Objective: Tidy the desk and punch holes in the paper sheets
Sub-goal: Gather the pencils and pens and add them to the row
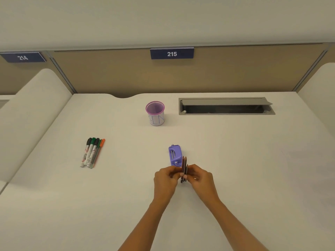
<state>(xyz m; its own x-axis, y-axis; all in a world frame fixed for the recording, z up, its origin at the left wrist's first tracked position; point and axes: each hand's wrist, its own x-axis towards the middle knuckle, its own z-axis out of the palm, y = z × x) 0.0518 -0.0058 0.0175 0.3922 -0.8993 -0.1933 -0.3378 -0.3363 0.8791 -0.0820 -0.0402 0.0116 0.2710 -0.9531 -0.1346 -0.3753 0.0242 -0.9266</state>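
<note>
A small bundle of dark pencils (184,164) stands roughly upright at the desk's middle, tips pointing away from me. My left hand (165,178) and my right hand (199,176) pinch it from either side with curled fingers. Just behind the pencils lies a purple hole punch (174,154). A purple mesh pen cup (155,113) with a white label stands farther back. No paper sheets are in view.
Several markers and pens (91,152) lie side by side on the white desk (253,169) at the left. An open grey cable tray (226,105) is set into the desk at the back right. A beige partition with the sign 215 (171,53) rises behind.
</note>
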